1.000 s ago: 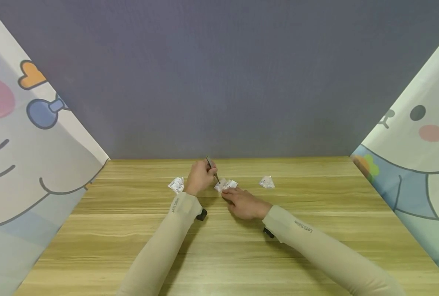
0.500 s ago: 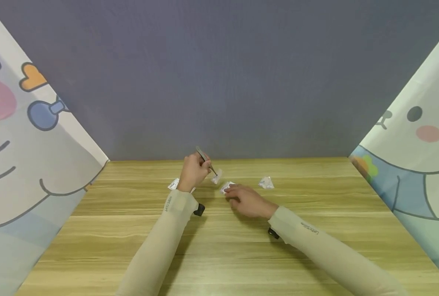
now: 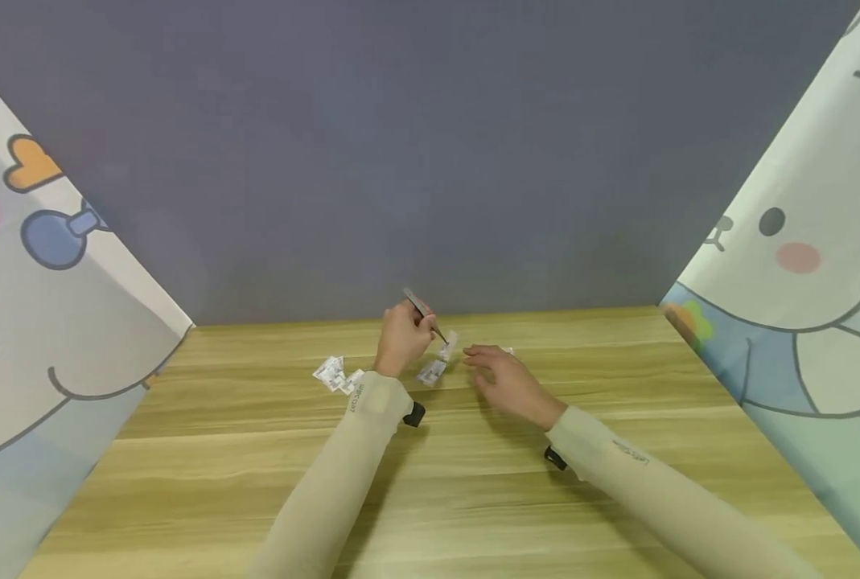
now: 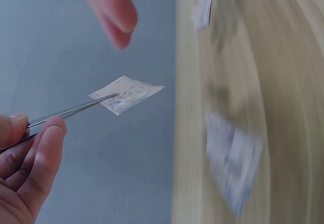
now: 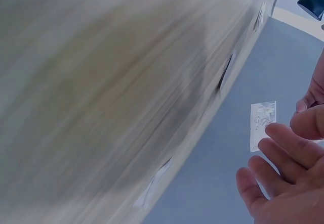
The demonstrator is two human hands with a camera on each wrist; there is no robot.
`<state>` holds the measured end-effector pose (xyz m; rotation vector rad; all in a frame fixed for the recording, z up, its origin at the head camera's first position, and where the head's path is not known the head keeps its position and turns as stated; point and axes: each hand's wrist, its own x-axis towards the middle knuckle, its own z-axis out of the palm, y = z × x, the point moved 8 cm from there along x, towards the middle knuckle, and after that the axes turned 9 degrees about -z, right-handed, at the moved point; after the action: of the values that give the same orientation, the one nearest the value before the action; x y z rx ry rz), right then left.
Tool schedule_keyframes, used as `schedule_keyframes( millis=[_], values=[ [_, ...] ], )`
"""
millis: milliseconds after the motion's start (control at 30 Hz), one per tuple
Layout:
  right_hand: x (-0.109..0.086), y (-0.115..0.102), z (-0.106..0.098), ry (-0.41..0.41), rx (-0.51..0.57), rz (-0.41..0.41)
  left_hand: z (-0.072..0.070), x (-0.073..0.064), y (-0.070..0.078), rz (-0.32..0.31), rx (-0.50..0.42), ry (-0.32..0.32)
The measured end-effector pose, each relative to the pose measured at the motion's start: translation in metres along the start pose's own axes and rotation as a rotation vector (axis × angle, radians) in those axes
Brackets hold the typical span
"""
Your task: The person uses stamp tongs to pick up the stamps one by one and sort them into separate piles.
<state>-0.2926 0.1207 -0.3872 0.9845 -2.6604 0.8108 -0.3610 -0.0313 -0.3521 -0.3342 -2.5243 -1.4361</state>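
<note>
My left hand [image 3: 403,338] pinches metal tweezers [image 4: 76,110] between thumb and fingers. The tweezers' tips clamp a small white printed sachet [image 4: 127,93] with zigzag edges, held up above the tabletop. Below it, a second sachet [image 3: 431,371] lies on the wood. To the right of the held sachet is my right hand [image 3: 511,384], raised with fingers loosely extended and nothing in its grasp. In the right wrist view the held sachet [image 5: 263,120] appears just beyond those fingers, and whether they touch it I cannot tell.
Two more sachets, one left [image 3: 330,372] and one close to my left wrist [image 3: 353,380], lie on the wooden table [image 3: 466,498]. Another sachet [image 3: 509,351] is mostly hidden behind my right hand. A grey wall [image 3: 430,161] stands at the table's back edge.
The tweezers have lifted one sachet off the table and carried it up, then slightly right. My right hand has left the sachet beneath and moved right. The head view has shifted a little.
</note>
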Motion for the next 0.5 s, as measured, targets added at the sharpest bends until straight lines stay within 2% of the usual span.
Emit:
schedule_keyframes(
  millis=[300,500],
  values=[
    [-0.017,0.025,-0.011,0.005,-0.037,0.096,0.047,0.004,0.008,-0.053,-0.004,-0.063],
    [-0.025,0.034,-0.014,-0.003,-0.054,0.128,0.071,0.006,0.012,-0.05,0.035,-0.062]
  ],
)
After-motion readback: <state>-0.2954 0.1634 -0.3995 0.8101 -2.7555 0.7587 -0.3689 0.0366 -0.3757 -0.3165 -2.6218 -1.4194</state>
